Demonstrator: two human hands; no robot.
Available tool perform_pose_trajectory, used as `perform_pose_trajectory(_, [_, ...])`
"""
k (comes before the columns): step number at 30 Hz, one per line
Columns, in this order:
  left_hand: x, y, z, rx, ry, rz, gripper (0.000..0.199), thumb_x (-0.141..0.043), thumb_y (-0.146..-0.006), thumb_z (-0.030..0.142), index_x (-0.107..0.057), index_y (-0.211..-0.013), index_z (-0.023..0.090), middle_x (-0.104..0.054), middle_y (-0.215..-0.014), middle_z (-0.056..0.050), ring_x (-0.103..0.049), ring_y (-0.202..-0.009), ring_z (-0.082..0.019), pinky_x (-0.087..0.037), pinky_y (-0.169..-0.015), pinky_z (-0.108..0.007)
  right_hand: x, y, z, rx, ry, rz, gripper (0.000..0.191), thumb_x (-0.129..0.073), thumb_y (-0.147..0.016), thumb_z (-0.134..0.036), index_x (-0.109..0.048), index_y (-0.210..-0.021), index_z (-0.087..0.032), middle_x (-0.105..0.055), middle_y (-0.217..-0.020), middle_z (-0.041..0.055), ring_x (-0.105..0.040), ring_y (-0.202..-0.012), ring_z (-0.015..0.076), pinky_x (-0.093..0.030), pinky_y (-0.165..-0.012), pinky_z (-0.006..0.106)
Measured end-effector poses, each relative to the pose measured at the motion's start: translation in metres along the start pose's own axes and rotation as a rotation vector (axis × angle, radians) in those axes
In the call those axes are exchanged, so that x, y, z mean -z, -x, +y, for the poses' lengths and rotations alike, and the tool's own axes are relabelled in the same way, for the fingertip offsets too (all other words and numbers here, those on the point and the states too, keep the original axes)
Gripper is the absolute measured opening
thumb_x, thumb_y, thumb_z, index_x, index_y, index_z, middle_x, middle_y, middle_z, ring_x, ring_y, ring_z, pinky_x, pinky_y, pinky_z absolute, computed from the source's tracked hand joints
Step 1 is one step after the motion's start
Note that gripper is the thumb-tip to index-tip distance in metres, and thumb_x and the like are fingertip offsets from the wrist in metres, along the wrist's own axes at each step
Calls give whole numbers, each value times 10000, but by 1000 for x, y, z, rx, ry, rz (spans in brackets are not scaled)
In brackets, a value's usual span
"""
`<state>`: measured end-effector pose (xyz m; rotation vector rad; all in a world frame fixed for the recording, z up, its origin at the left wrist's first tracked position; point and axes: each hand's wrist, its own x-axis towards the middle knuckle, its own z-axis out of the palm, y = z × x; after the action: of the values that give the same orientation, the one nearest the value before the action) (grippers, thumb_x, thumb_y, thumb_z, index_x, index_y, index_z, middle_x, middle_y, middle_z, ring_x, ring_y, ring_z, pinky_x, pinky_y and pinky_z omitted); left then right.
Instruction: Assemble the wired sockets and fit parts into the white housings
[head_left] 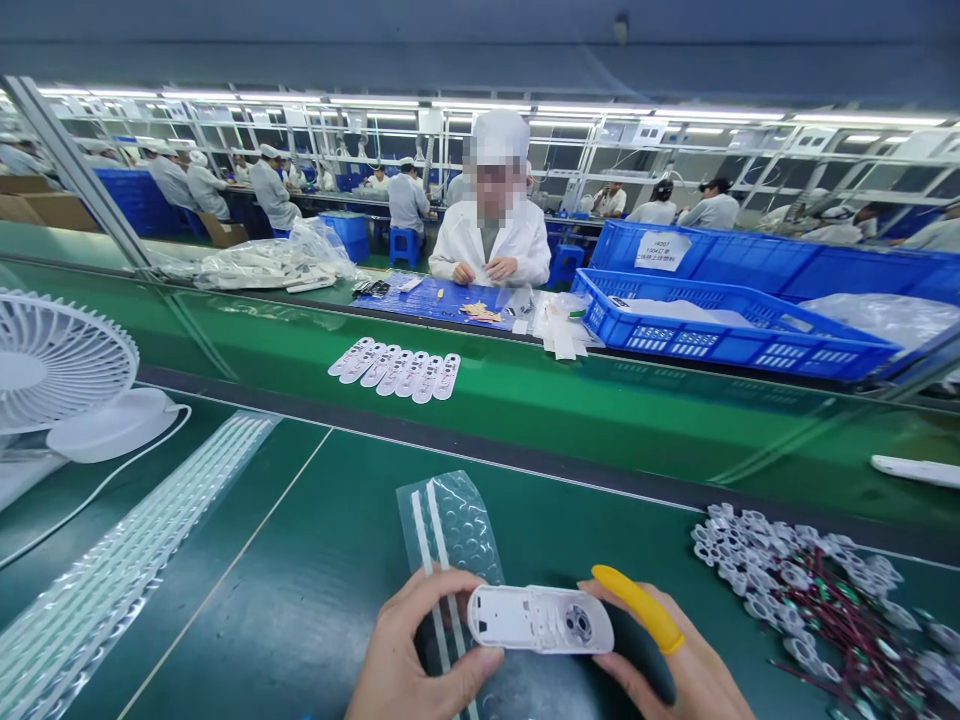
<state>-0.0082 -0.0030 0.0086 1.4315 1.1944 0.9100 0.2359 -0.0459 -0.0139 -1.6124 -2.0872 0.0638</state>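
Observation:
A white, oblong plastic housing [517,615] with rounded ends is held level between my two hands, its hollow side up. Inside its right end sits a round dark part that I cannot name. My left hand [409,655] pinches the left end between thumb and fingers. At the opposite end, my right hand [686,660] is closed on the housing, with a yellow finger cot [637,605] on one finger and a black one on another. Under and behind the housing lies a clear plastic sheet [465,510] with white strips and round marks, partly hidden by my left hand.
Small white rings with red wires [817,600] are heaped at right. A strip sheet [142,560] and a white fan [67,370] are at left. White panels [397,370] lie on the green belt [637,420]. Opposite, a co-worker [491,235] sits by a blue crate [735,325].

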Motion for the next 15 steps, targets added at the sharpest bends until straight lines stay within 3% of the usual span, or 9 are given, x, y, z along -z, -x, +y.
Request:
perform_pose_trajectory(10, [2, 0, -7, -73, -40, -14, 249, -687, -647, 183, -666, -884, 256, -681, -847, -4, -624, -807, -195, -484, -709, -217, 2, -10, -6, 110, 30, 124, 338, -510, -797, -317, -456, -1125, -256, -653, -898, 33, -648, -785, 178, -549, -638, 267])
perform_pose_trajectory(15, [-1, -3, -13, 7, 95, 28, 386, -646, -699, 198, -596, -1070, 291, -655, -935, -2, -622, -758, -159, -501, -704, -202, 8, -30, 12, 105, 103, 202, 280, -455, -829, -366, -475, -1081, -247, -657, -904, 42, -635, -805, 197, -525, -673, 318])
